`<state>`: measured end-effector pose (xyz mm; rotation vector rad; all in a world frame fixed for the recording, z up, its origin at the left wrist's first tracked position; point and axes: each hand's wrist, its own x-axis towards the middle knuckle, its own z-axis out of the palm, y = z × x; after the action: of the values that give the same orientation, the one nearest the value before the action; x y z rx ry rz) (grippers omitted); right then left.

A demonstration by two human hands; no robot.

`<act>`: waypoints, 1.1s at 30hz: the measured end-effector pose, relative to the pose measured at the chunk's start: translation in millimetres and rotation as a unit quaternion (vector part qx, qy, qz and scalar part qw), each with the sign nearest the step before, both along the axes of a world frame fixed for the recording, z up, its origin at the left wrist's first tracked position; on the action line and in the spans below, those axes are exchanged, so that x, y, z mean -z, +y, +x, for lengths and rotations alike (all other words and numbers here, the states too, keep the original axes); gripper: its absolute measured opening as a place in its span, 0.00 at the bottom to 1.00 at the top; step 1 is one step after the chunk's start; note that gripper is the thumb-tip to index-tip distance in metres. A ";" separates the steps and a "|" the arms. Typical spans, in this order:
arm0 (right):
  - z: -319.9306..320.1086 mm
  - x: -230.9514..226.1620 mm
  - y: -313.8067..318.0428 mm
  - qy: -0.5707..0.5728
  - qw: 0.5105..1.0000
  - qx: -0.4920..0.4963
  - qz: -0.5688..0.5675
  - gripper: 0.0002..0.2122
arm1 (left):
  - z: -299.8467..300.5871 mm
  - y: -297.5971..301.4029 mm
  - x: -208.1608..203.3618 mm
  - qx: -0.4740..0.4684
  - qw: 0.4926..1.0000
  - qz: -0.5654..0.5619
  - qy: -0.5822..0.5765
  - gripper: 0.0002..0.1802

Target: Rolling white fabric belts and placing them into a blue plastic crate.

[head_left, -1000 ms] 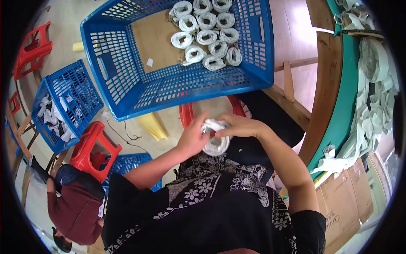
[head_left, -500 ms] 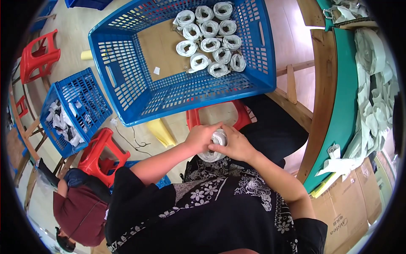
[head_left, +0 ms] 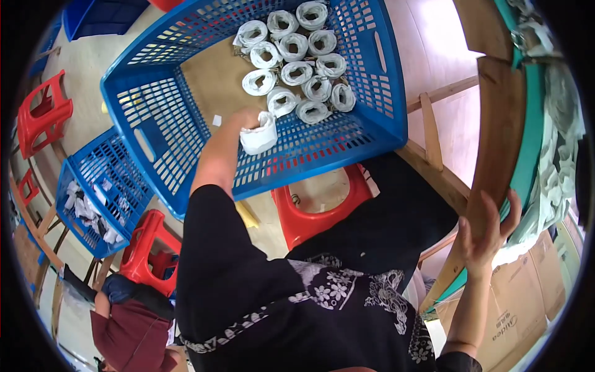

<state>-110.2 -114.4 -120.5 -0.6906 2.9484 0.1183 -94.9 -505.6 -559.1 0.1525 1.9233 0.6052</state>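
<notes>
My left hand (head_left: 248, 119) reaches into the large blue plastic basket (head_left: 322, 156) and grips a rolled white strip (head_left: 260, 140) by its upper rim. The roll is a hollow ring, held near the basket's near wall. Beyond it, several similar white rolls (head_left: 313, 118) stand in rows on a brown cardboard sheet (head_left: 214, 74). At the right, my right hand (head_left: 484, 239) is raised, with its fingers spread and nothing in it. It is close to the wooden edge of a green-topped table (head_left: 532, 155), where loose white strips (head_left: 555, 180) lie heaped.
A red stool (head_left: 322, 217) stands under the basket's near side. To the left are a smaller blue basket (head_left: 139, 167) with white scraps and more red stools (head_left: 149, 254). A person in a maroon top (head_left: 133, 332) is at lower left. Cardboard boxes (head_left: 511, 310) stand at lower right.
Both hands were together around the white roll near my lap. The left hand has carried it forward into the basket, while the right has let go and moved right to the table edge.
</notes>
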 end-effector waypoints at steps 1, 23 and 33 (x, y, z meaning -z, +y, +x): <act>-0.3 2.6 -1.3 0.004 1.000 -0.003 -0.008 0.19 | 13.1 -0.2 33.4 0.014 0.999 -0.040 -0.023 0.17; -0.8 22.0 -8.5 0.037 0.998 0.003 0.047 0.21 | 52.8 110.0 106.0 -0.295 0.893 -0.310 0.137 0.25; 1.1 25.6 -9.2 0.047 0.998 0.004 0.041 0.22 | 87.7 111.8 171.7 -0.617 0.756 -0.114 -0.186 0.63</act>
<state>-109.1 -123.5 -146.2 -0.6789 3.0146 0.2770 -7.2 -393.8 -730.8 -1.4071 1.4640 1.1102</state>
